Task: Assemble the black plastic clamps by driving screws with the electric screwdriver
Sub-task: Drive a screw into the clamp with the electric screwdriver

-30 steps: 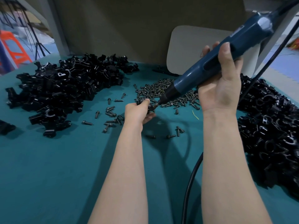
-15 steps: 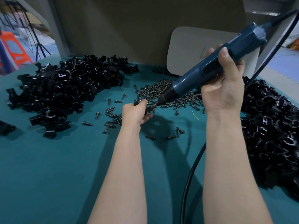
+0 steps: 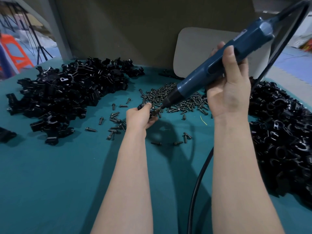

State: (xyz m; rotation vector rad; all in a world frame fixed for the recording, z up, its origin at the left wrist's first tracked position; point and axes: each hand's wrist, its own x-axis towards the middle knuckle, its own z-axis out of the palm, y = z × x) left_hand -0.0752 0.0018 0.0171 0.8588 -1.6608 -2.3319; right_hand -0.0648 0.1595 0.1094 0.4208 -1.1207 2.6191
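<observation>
My right hand (image 3: 228, 88) grips a blue electric screwdriver (image 3: 217, 63), which slants down to the left. Its bit tip meets a small black plastic clamp (image 3: 143, 106) that my left hand (image 3: 140, 117) holds just above the table's middle. Most of that clamp is hidden by my fingers. A heap of dark screws (image 3: 177, 98) lies right behind both hands. Black clamp parts form one big pile (image 3: 67, 92) at the left and another pile (image 3: 283, 132) at the right.
Loose screws (image 3: 114, 122) are scattered on the teal table (image 3: 59, 174) left of and in front of my left hand. The screwdriver's black cable (image 3: 197, 188) runs down between my forearms. A grey-white board (image 3: 194, 53) leans at the back.
Both hands drifted slightly left and down together, with the screwdriver bit staying on the held clamp. The piles have not moved.
</observation>
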